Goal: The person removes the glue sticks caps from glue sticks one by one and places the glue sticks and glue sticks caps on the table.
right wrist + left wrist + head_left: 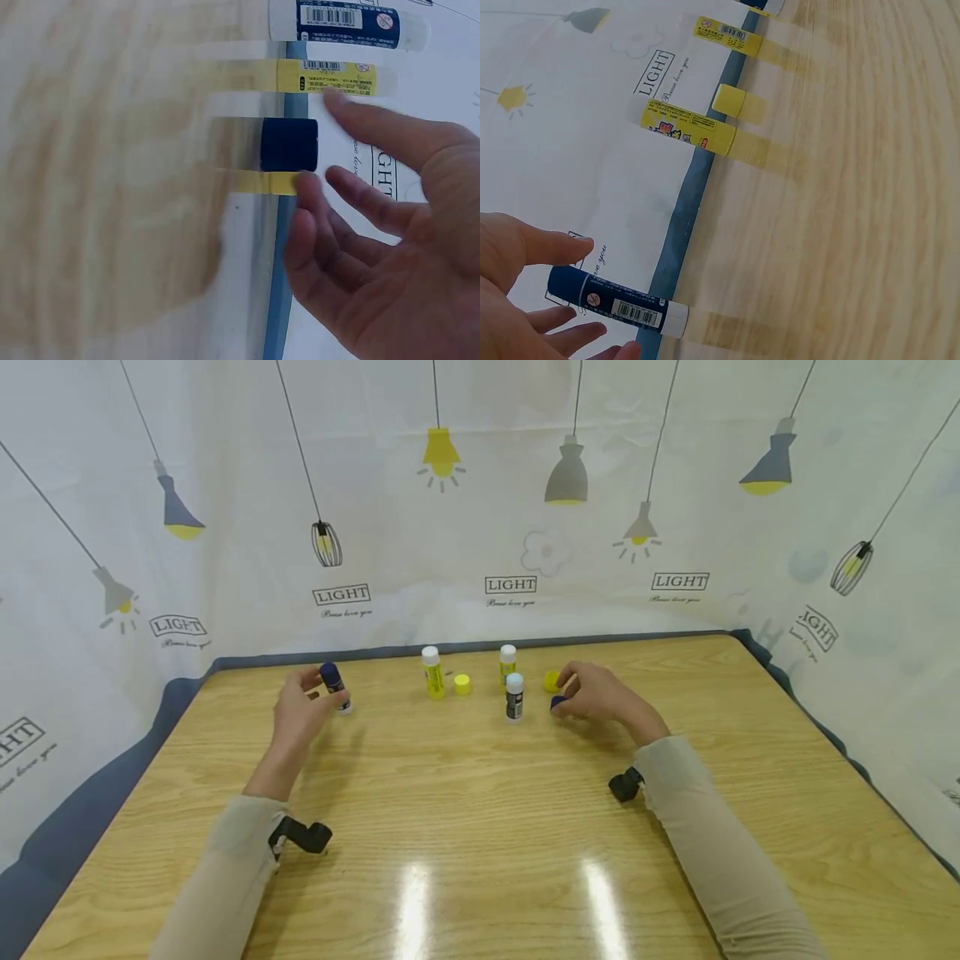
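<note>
A navy-capped glue stick (622,301) stands upright on the table at the left. My left hand (296,703) is spread around it, with the thumb (562,247) on one side and the fingers on the other; a gap shows between thumb and cap. At the right, a loose navy cap (289,145) sits on the table. My right hand (596,692) is beside it, thumb and fingers apart, fingertips close to the cap; whether they touch it I cannot tell. Left of that cap stands an uncapped navy-labelled glue stick (514,698) with a whitish top.
Two yellow glue sticks with white tops stand toward the back, one left (433,672) and one right (507,662), partly behind the navy-labelled one. One yellow cap (462,685) lies between them; another yellow cap (552,681) is just behind the navy cap. A printed curtain (465,543) borders the wooden table (465,793).
</note>
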A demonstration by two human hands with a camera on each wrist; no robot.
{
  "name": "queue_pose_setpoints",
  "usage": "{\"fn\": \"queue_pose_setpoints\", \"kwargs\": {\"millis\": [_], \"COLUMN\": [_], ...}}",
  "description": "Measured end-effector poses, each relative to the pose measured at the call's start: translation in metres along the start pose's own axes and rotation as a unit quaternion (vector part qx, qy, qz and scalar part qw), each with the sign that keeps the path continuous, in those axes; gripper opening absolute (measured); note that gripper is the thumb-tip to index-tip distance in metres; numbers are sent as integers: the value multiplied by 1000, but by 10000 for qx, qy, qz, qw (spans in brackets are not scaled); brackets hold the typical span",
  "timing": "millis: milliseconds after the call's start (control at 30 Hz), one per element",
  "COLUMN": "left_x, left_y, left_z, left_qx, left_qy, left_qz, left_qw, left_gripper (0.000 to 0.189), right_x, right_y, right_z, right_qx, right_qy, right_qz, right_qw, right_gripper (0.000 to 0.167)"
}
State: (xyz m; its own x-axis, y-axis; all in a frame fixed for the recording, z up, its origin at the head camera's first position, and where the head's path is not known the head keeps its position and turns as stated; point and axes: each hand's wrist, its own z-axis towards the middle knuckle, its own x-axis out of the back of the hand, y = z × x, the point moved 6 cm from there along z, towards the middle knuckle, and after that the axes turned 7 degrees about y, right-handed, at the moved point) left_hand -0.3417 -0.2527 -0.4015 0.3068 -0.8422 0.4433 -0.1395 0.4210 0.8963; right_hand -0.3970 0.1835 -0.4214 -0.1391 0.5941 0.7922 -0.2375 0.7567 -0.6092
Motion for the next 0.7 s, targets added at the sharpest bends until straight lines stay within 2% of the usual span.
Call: {"fn": "queue_pose_setpoints", "kwargs": {"millis": [200, 300, 467, 600, 700], "left_x": [-5, -8, -12, -15, -17], "left_y": [-5, -7, -11, -15, -18], "left_z": [3, 3, 6, 11, 15], "left_qx": [63, 28, 32, 71, 33], "left_qy": [-73, -152, -296, -345, -385], "left_qz": [-22, -75, -176, -193, -232], "left_qw": [10000, 9999, 9994, 9992, 9990], "left_gripper": [71, 65, 64, 64, 60], "right_x": [13, 12, 6, 2, 2], "right_y": [2, 3, 1, 2, 6], "right_z": [5, 11, 20, 27, 32], "right_qx": [-168, -364, -517, -363, -253], "right_qy": [628, 516, 41, -20, 119], "right_qz": [-41, -139, -341, -378, -399], "right_qw": [9979, 9979, 9981, 9986, 9988], "right_gripper": [50, 55, 59, 48, 40]}}
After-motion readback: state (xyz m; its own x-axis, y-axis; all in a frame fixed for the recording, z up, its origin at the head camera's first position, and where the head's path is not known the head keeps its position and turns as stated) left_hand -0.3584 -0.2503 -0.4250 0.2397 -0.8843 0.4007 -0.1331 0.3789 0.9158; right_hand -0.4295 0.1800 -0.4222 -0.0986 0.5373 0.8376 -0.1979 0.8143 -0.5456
